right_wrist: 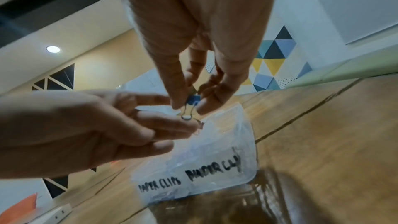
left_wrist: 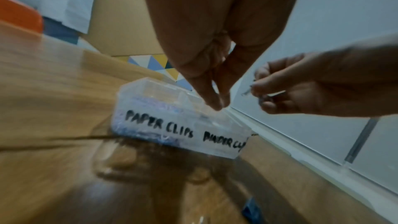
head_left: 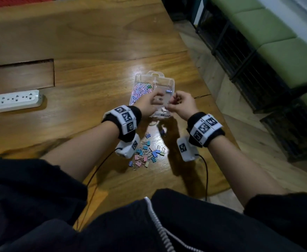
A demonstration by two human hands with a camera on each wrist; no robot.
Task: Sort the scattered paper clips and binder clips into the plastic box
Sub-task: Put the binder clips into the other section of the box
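A clear plastic box stands on the wooden table, hand-lettered "PAPER CLIPS" on the left and "BINDER CLIPS" on the right. Pastel paper clips fill its left compartment. My right hand hovers over the right compartment and pinches a blue binder clip between thumb and fingers. My left hand is above the box beside it, fingertips drawn together; a small pink binder clip shows at them. Several loose binder clips lie near my wrists.
A white power strip lies at the left of the table. A single blue clip lies just in front of the box. The table edge runs close on the right, with green cushioned seats beyond it.
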